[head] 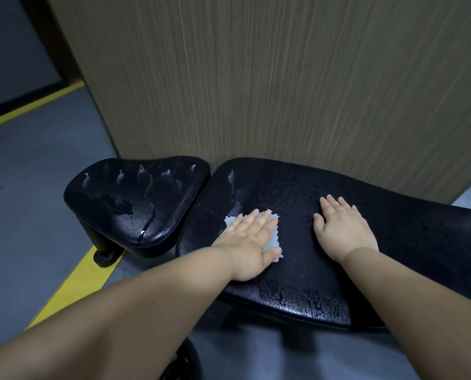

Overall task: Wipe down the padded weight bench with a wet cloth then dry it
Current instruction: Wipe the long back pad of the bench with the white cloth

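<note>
The black padded bench has two pads: a long back pad (297, 193) in the middle and a smaller seat pad (130, 193) to its left. Both shine with water drops and streaks. My left hand (246, 242) lies flat with straight fingers on a small pale blue cloth (274, 239), pressing it onto the back pad near the gap between the pads. To its right, my right hand (342, 227) rests flat on the wet back pad, palm down, fingers spread, holding nothing.
A tall wood-grain panel (283, 78) stands directly behind the bench. Grey floor with yellow lines (72, 286) lies to the left and below. A black bench foot (105, 256) sticks out under the seat pad.
</note>
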A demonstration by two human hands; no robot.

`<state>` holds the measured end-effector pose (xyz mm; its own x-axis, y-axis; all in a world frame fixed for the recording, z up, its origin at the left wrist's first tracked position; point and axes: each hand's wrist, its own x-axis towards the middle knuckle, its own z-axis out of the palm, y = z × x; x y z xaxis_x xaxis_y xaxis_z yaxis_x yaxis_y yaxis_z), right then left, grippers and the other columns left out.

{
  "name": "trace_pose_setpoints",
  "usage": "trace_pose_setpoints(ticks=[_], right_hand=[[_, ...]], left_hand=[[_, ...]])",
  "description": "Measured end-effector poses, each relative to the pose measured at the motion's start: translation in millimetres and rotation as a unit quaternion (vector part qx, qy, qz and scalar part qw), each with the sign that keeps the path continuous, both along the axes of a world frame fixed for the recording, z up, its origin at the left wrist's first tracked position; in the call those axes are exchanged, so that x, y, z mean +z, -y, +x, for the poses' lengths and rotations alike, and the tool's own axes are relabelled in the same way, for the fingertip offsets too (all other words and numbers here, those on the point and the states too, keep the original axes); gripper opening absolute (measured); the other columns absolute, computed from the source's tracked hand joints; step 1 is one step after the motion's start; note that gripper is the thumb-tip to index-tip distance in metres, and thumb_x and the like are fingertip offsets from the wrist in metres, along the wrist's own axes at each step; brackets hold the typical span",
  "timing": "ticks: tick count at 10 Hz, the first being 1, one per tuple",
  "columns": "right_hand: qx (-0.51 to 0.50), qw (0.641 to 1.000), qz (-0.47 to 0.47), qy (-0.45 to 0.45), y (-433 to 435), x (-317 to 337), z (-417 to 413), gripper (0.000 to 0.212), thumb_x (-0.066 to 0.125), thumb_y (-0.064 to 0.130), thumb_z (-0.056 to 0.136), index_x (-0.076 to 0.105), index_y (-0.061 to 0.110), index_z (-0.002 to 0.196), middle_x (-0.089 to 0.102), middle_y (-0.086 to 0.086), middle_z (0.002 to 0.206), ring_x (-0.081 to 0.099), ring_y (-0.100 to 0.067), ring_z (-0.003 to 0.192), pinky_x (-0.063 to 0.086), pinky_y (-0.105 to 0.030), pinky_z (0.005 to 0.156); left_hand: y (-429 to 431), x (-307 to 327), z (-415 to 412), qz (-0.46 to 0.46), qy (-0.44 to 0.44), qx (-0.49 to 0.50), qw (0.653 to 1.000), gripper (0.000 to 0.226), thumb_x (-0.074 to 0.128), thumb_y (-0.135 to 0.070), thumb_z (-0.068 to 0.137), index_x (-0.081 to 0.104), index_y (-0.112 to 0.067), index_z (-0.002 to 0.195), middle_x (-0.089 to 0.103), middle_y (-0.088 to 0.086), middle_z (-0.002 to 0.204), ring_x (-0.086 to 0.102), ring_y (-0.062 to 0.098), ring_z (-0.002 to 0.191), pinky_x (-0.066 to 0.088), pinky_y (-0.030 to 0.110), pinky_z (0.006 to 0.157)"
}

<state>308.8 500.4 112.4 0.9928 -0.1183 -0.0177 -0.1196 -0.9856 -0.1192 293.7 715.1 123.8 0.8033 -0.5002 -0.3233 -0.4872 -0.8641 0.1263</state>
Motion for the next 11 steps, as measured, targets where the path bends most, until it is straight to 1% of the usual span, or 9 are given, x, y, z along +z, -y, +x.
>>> trace_pose_setpoints(ticks=[3,6,9,11], right_hand=[[0.005,1.000,-0.008,0.002,1.9,-1.1,3.8,0.056,0.020,0.039,0.100,0.018,0.017,0.152,0.013,0.001,0.160,0.006,-0.016,0.147,0.005,-0.033,0.120],[0.016,1.000,-0.003,-0.006,2.8,-1.3,6.3,0.057,0.019,0.040,0.101,0.012,0.018,0.153,0.008,0.003,0.160,0.001,-0.013,0.147,-0.001,-0.030,0.120],[0.024,1.000,0.011,-0.012,3.5,1.0,8.8,0.057,0.019,0.039,0.101,0.009,0.018,0.153,0.004,0.004,0.160,-0.003,-0.012,0.147,-0.005,-0.029,0.119],[0.027,0.999,0.014,-0.011,3.3,0.6,9.4,0.057,0.018,0.039,0.101,0.008,0.019,0.153,0.003,0.005,0.160,-0.004,-0.011,0.147,-0.005,-0.029,0.119]], left_hand=[[17.0,-1.4,67.6,-0.013,0.001,0.019,1.000,0.064,0.016,-0.050,0.103,-0.013,-0.024,0.153,-0.023,-0.007,0.159,-0.024,0.012,0.145,-0.013,0.036,0.119],[35.2,4.9,127.8,-0.013,0.011,0.045,0.999,0.063,0.018,-0.048,0.104,-0.009,-0.023,0.154,-0.018,-0.006,0.161,-0.019,0.013,0.147,-0.011,0.036,0.120],[46.7,2.0,176.6,-0.014,0.023,0.072,0.997,0.062,0.017,-0.049,0.103,-0.005,-0.023,0.155,-0.013,-0.006,0.162,-0.015,0.014,0.148,-0.008,0.036,0.120],[49.2,4.0,194.2,-0.017,0.022,0.088,0.996,0.061,0.017,-0.049,0.103,-0.002,-0.024,0.156,-0.009,-0.008,0.162,-0.012,0.014,0.149,-0.007,0.036,0.120]])
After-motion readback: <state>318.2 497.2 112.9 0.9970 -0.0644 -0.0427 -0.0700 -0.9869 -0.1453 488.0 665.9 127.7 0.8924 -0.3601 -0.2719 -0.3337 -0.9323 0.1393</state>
